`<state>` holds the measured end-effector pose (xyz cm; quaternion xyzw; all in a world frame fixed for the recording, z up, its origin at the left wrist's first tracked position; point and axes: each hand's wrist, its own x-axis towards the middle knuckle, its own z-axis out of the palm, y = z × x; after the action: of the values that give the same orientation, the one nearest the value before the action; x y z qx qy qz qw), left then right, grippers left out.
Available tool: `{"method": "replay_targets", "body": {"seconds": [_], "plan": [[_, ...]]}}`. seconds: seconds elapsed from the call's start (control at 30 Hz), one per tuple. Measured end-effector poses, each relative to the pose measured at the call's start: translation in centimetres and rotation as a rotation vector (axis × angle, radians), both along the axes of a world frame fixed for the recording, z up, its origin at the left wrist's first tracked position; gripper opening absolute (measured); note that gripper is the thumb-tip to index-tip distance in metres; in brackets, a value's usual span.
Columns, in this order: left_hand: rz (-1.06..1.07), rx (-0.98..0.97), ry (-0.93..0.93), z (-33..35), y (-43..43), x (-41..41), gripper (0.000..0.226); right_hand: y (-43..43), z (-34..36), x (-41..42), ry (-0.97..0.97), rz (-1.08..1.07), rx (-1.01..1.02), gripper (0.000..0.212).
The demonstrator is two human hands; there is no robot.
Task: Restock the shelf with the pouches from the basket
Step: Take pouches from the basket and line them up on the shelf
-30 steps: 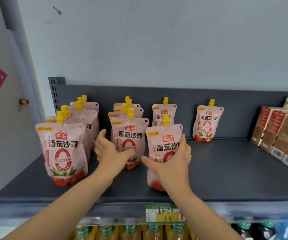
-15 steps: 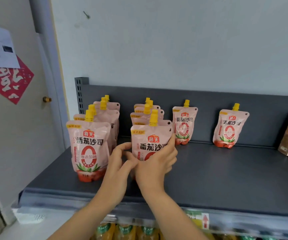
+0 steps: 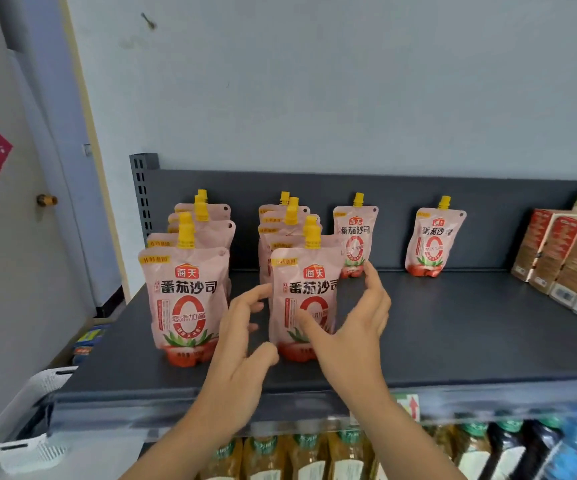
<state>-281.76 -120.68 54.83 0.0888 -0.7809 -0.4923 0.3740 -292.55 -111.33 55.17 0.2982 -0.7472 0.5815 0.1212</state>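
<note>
My left hand is relaxed, fingers loosely spread just beside the left edge of the front pouch. That pouch stands upright at the near end of the middle row on the shelf. My right hand is apart too. Its thumb lies across the pouch's face and its fingers reach up past the right edge, though I cannot tell whether they press it. Left of this stands another row of pouches. Two single pouches stand far back, with brown boxes at the right. A white basket sits low on the left.
</note>
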Motion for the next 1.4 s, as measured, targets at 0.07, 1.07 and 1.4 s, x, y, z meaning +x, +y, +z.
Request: {"method": "replay_targets", "body": {"seconds": [0.07, 1.07, 1.4], "plan": [[-0.126, -0.068, 0.055, 0.4, 0.8, 0.4, 0.084, 2.1, 0.3, 0.3, 0.053, -0.067, 0.023, 0.098], [-0.688, -0.887, -0.956, -28.1, 36.0, -18.9, 0.069, 46.6, -24.6, -9.4, -0.989, -0.765, 0.315, 0.072], [-0.593, -1.264, -1.317, -36.9, 39.0, -24.2, 0.083, 47.4, -32.1, -13.4, -1.315, -0.674, 0.391, 0.066]]}}
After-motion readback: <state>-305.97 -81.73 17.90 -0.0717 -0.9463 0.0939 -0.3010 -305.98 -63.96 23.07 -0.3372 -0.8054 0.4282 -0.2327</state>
